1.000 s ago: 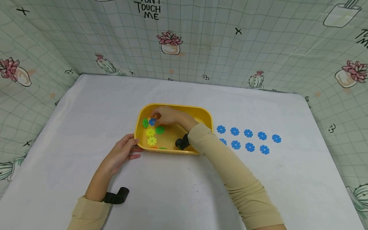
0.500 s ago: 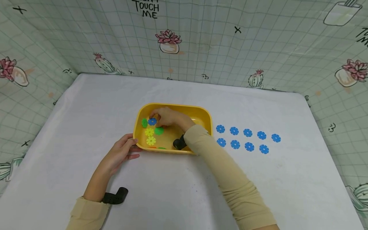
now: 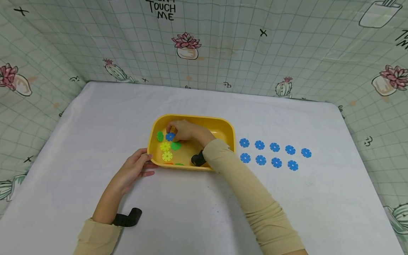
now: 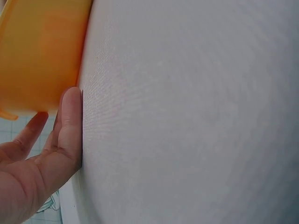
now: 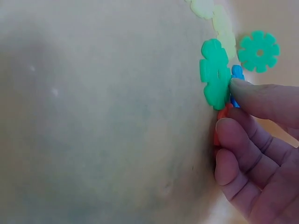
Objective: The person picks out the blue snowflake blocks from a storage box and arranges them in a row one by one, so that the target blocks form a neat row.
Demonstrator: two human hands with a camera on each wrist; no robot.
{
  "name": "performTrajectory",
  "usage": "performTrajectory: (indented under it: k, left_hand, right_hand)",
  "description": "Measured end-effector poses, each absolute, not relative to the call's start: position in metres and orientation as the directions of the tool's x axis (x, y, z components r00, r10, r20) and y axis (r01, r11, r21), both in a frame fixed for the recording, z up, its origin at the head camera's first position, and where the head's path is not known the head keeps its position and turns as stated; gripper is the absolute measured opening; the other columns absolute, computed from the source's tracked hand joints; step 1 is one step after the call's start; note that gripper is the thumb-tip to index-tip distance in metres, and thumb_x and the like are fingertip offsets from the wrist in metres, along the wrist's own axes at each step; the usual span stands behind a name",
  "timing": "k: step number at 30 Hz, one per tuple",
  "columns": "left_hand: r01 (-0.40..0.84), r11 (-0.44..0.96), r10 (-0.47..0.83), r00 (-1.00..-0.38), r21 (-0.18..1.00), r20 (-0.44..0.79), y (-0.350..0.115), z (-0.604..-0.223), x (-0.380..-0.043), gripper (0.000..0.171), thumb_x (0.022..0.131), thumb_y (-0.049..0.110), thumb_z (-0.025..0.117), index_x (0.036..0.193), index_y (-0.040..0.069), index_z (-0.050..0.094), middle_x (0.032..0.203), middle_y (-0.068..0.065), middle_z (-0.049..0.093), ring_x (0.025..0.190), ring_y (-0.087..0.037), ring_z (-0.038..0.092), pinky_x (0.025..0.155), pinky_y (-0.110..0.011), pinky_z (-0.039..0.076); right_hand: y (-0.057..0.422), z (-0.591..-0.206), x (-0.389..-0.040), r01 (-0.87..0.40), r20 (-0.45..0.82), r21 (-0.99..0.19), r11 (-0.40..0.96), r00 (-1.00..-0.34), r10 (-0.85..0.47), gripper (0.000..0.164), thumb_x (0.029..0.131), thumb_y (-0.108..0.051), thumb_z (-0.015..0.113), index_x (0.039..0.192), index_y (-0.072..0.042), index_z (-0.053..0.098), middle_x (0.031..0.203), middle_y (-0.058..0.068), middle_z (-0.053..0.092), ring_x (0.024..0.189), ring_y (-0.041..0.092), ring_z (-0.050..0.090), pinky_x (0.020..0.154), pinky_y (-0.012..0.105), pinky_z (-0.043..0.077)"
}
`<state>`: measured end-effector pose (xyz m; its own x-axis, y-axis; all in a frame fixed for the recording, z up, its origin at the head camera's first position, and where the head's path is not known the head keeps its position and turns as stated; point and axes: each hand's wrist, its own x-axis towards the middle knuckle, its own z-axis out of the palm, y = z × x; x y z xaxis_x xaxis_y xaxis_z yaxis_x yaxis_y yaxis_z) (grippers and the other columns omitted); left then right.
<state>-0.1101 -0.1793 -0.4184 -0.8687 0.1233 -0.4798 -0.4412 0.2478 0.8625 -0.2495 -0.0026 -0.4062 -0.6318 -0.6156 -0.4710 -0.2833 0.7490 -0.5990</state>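
Observation:
In the head view my right hand (image 3: pixel 183 129) reaches into a yellow tray (image 3: pixel 227 129) and pinches a blue notched flower-shaped disc (image 3: pixel 170 136). The right wrist view has this blue disc (image 5: pixel 237 72) edge-on at the thumb, close to a tilted green disc (image 5: pixel 215 74). Part of a red disc (image 5: pixel 223 112) shows behind the fingers. My left hand (image 3: pixel 134 168) holds the tray's front left corner, thumb at the rim and other fingers outside. In the left wrist view, fingertips (image 4: pixel 71 100) lie low against the outer tray wall (image 4: pixel 44 56).
Two rows of blue discs (image 3: pixel 260 160) lie right of the tray on the white-covered table (image 3: pixel 191 212). Inside the tray are yellow discs (image 3: pixel 167 156), green ones (image 3: pixel 160 136) and orange bits by the front wall. A patterned cloth (image 3: pixel 223 53) hangs behind.
The blue disc and the right hand's fingers have shifted slightly within the tray, and the right forearm has moved a little left. The left hand keeps its place at the tray corner.

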Motion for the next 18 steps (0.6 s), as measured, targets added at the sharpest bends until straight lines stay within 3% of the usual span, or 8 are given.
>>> performTrajectory:
  k: [8, 18]
  left_hand:
    - [-0.446, 0.248, 0.120, -0.867, 0.860, -0.484, -0.1798, -0.4185, -0.1099, 0.051, 0.098, 0.029, 0.035, 0.142, 0.003, 0.027, 0.132, -0.023, 0.044, 0.103, -0.019, 0.059, 0.084, -0.026, 0.054]
    - [-0.445, 0.250, 0.125, -0.866, 0.860, -0.485, -0.1799, -0.4180, -0.1097, 0.050, 0.098, 0.029, 0.035, 0.141, 0.003, 0.028, 0.132, -0.023, 0.044, 0.103, -0.019, 0.058, 0.084, -0.025, 0.054]
  right_hand:
    - [-0.0046, -0.4078, -0.2507, -0.289, -0.483, -0.579, 0.763, -0.632, -0.606, 0.027, 0.090, -0.014, 0.060, 0.115, -0.013, 0.051, 0.096, 0.006, 0.049, 0.071, 0.015, 0.049, 0.062, 0.018, 0.043]
    - [-0.0089, -0.4091, -0.2510, -0.345, -0.476, -0.532, 0.773, -0.634, -0.610, 0.027, 0.090, -0.012, 0.060, 0.114, -0.009, 0.049, 0.105, 0.006, 0.052, 0.088, 0.017, 0.048, 0.071, 0.019, 0.042]
